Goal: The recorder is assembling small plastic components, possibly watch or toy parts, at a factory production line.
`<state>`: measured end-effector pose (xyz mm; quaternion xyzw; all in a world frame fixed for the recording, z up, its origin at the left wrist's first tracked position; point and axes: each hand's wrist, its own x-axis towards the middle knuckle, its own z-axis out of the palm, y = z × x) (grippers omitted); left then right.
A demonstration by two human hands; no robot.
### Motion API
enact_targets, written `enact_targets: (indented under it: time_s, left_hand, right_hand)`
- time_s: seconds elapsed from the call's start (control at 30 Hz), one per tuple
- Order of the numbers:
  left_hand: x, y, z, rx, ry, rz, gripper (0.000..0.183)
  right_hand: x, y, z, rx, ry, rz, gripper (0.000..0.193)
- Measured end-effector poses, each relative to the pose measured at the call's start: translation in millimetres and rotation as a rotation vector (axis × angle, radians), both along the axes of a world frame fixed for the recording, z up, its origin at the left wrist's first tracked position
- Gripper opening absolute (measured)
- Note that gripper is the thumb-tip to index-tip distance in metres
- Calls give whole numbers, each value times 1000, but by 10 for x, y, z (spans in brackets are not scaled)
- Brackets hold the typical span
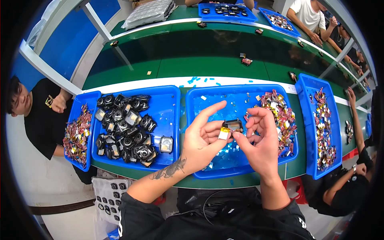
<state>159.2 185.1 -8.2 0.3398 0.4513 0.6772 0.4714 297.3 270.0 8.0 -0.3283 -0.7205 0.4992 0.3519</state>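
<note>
two hands on a small black casing over the middle tray

at the left edge of the green bench a blue tray point(175, 120) holds a heap of black casings point(126, 130). next along, the left hand point(202, 140) pinches a small black casing point(233, 125) with a gold-wrapped cell point(224, 133), forefinger stretched out. the right hand point(260, 138) closes its fingertips on the same piece, above the middle blue tray point(240, 166). gold scraps point(280, 114) pile by that tray's right wall.

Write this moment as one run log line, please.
left hand: holds small black square casing | right hand: pinches yellow-wrapped flat cell against it | below: blue plastic tray | view: head
</note>
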Motion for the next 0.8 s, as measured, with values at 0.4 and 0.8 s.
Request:
enact_targets:
  time_s: [0.4, 0.8]
  left_hand:
    - [-55, -43, -22, 185, 548, 170, 53]
    - [-628, -471, 236, -144, 1521, 453, 61]
  right_hand:
    - [-160, 152, 110, -321, 199, 244, 42]
    - [-894, 1237, 133, -149, -109, 296, 43]
